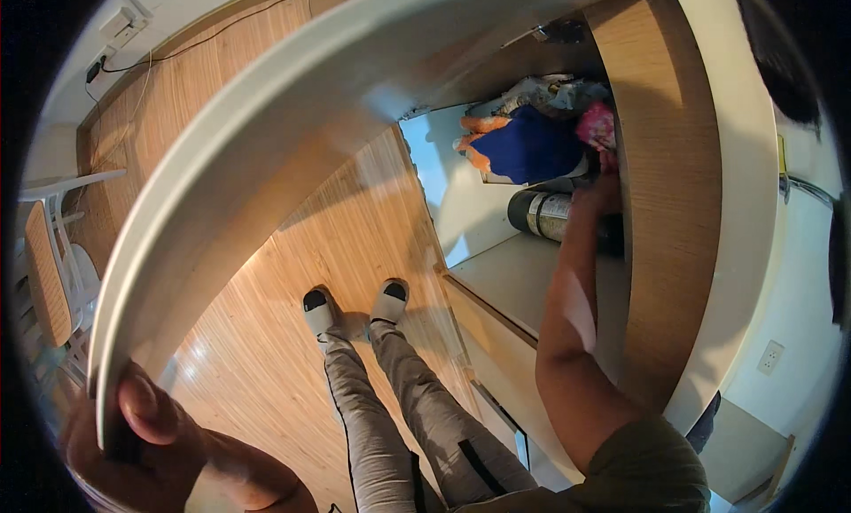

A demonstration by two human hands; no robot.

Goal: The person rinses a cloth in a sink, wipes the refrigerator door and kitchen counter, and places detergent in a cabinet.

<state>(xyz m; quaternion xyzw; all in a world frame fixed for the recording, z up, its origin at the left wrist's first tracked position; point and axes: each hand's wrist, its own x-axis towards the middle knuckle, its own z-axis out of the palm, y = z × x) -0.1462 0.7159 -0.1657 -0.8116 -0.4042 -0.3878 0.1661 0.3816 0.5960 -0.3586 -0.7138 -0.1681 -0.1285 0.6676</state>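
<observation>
My left hand (143, 413) is closed around the lower left edge of a pale door panel (266, 161), thumb on its inner face. The panel stands swung out from a wooden cabinet (665, 201) and looks strongly bent by the lens. My right arm reaches into the cabinet, and the right hand (602, 184) is at a pink patterned bundle (596, 125). Shadow partly hides its fingers, so the grip is unclear. Beside it lies a folded dark blue cloth (532, 146) with an orange cloth (479, 137). Below, a dark strapped roll (548, 212) bears a label.
Plastic-wrapped items (552, 94) sit behind the cloths. A light shelf (532, 280) spans the cabinet above a wooden front (492, 320). My slippered feet (356, 307) stand on the wood floor (266, 300). A white chair (56, 260) and plugged-in cables (100, 68) are at left.
</observation>
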